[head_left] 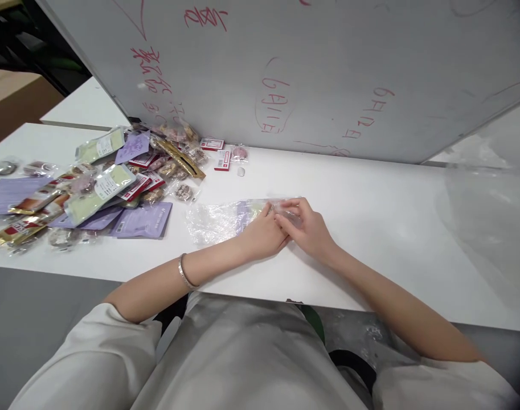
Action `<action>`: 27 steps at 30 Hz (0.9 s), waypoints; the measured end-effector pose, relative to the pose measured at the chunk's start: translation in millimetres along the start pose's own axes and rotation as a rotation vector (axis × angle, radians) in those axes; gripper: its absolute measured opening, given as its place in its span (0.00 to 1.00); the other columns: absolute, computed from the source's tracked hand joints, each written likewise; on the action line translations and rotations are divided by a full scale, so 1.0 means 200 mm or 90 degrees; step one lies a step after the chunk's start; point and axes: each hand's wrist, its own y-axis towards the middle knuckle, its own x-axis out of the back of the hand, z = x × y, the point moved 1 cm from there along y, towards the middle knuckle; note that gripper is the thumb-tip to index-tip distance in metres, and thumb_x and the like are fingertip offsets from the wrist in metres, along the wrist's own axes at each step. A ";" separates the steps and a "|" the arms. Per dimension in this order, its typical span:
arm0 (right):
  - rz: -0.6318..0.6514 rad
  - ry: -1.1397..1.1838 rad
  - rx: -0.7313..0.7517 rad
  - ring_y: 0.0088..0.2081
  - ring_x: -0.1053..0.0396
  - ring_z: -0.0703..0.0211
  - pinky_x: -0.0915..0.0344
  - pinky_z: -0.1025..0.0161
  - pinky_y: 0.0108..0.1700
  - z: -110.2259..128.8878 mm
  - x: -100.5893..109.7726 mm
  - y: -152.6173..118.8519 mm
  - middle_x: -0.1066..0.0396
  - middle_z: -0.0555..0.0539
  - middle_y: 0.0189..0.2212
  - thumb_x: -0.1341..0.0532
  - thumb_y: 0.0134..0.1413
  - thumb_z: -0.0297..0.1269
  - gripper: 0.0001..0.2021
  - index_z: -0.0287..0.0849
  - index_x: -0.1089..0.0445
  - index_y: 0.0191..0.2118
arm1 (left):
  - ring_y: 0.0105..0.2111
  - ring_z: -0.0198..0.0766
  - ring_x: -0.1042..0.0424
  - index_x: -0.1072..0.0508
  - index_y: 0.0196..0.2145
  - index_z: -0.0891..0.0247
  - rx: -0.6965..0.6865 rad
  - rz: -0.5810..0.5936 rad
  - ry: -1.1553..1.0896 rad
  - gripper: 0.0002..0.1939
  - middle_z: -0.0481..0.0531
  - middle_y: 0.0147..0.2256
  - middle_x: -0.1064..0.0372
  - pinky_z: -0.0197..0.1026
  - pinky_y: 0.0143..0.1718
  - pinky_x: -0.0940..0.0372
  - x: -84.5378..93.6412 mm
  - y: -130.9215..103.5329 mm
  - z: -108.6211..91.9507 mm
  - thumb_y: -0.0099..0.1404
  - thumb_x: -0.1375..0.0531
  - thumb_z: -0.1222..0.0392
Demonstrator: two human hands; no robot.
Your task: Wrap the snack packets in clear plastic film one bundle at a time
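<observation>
A clear plastic bag [212,223] lies flat on the white table before me, crinkled on its left side. Inside it a purple packet [242,216] and a pale green packet [255,209] show through the film. My left hand [266,232] rests over the bag's right part, its fingers closed on the film and partly hidden. Close against it, my right hand [307,230] pinches the bag's right end between thumb and fingers. The two hands touch or nearly touch, and what lies under them is hidden.
To the left, a heap holds purple packets [143,221], green pouches [101,195], gold-wrapped sticks [33,219] and wrapped cookies [183,192]. Small red-and-white boxes [222,160] and a wrapped pink piece [240,153] sit by the whiteboard [319,74]. Clear plastic [490,216] covers the right side.
</observation>
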 end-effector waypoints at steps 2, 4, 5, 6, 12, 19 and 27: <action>0.080 0.016 0.075 0.59 0.33 0.48 0.39 0.45 0.61 -0.06 -0.01 0.05 0.28 0.45 0.57 0.51 0.67 0.51 0.20 0.49 0.35 0.57 | 0.55 0.51 0.32 0.24 0.47 0.68 -0.031 -0.049 -0.017 0.16 0.61 0.47 0.25 0.61 0.62 0.43 0.03 -0.01 0.00 0.74 0.50 0.60; 0.159 -0.009 0.137 0.67 0.43 0.50 0.54 0.42 0.69 -0.11 0.00 0.09 0.34 0.48 0.62 0.60 0.71 0.49 0.25 0.50 0.36 0.62 | 0.50 0.47 0.28 0.25 0.44 0.70 -0.063 -0.099 -0.037 0.14 0.61 0.43 0.24 0.55 0.56 0.36 0.10 -0.06 -0.02 0.73 0.50 0.65; 0.188 -0.036 0.157 0.69 0.49 0.52 0.60 0.42 0.71 -0.13 0.00 0.10 0.37 0.49 0.64 0.63 0.72 0.49 0.27 0.50 0.37 0.64 | 0.46 0.46 0.27 0.25 0.42 0.69 -0.076 -0.112 -0.060 0.14 0.61 0.39 0.24 0.52 0.52 0.32 0.14 -0.09 -0.05 0.72 0.50 0.67; 0.207 -0.069 0.168 0.70 0.53 0.53 0.64 0.42 0.72 -0.15 0.00 0.10 0.40 0.50 0.66 0.64 0.72 0.48 0.28 0.51 0.38 0.65 | 0.42 0.44 0.26 0.25 0.39 0.69 -0.079 -0.114 -0.096 0.14 0.60 0.36 0.25 0.49 0.46 0.30 0.19 -0.14 -0.08 0.72 0.50 0.68; 0.207 -0.235 0.151 0.73 0.62 0.52 0.66 0.41 0.72 -0.13 -0.03 0.08 0.53 0.51 0.71 0.65 0.72 0.48 0.28 0.50 0.46 0.70 | 0.22 0.36 0.29 0.27 0.43 0.66 0.419 0.182 -0.758 0.17 0.53 0.29 0.28 0.40 0.21 0.33 0.35 -0.46 -0.20 0.72 0.50 0.53; 0.164 -0.227 0.151 0.71 0.56 0.52 0.62 0.41 0.72 -0.13 -0.05 0.07 0.48 0.52 0.70 0.61 0.72 0.45 0.25 0.52 0.43 0.68 | 0.44 0.44 0.22 0.34 0.55 0.65 0.745 -0.057 -1.215 0.20 0.65 0.57 0.32 0.45 0.46 0.26 0.31 -0.59 -0.13 0.70 0.45 0.54; 0.069 0.020 0.052 0.61 0.37 0.47 0.40 0.42 0.62 -0.12 -0.05 0.04 0.32 0.47 0.57 0.41 0.64 0.47 0.13 0.55 0.23 0.49 | 0.61 0.48 0.36 0.34 0.59 0.60 0.623 -0.238 -0.494 0.23 0.60 0.58 0.34 0.58 0.65 0.44 0.26 -0.55 0.01 0.74 0.51 0.47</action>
